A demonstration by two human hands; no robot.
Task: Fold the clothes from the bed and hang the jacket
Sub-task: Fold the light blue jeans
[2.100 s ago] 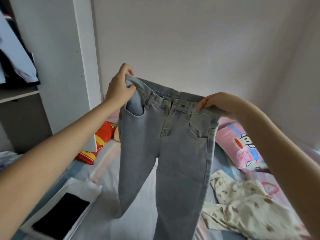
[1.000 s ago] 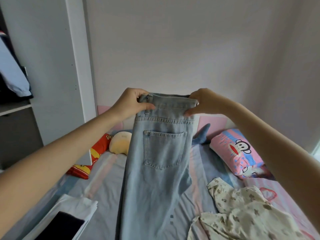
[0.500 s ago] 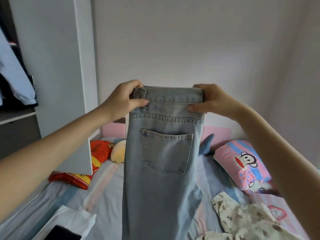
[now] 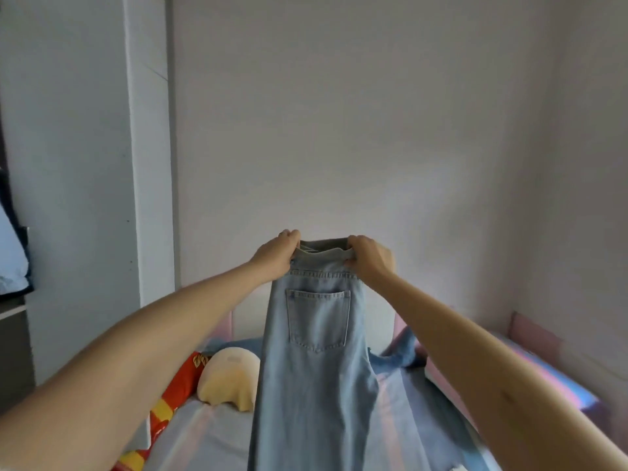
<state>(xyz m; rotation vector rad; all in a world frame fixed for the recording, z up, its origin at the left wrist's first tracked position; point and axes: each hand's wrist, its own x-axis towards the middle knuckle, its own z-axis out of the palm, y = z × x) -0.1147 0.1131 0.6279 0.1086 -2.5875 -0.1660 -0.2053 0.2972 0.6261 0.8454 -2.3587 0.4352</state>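
Light blue jeans (image 4: 316, 368) hang in front of me, folded lengthwise with one back pocket facing me. My left hand (image 4: 277, 256) grips the left end of the waistband and my right hand (image 4: 368, 258) grips the right end, both arms stretched forward over the bed (image 4: 204, 433). The legs drop out of view at the bottom edge. No jacket can be made out for certain; dark and pale blue cloth (image 4: 10, 253) hangs at the far left edge.
A cream plush cushion (image 4: 229, 377) and a red-and-yellow pillow (image 4: 173, 392) lie at the head of the bed on the left. A pink pillow (image 4: 509, 379) lies on the right. A white wardrobe panel (image 4: 149, 164) rises on the left; walls close the back and right.
The jeans went from held open by the waist to folded lengthwise. My hands have since moved closer together and farther forward, and my view tilted up, hiding the floral garment and the white item.
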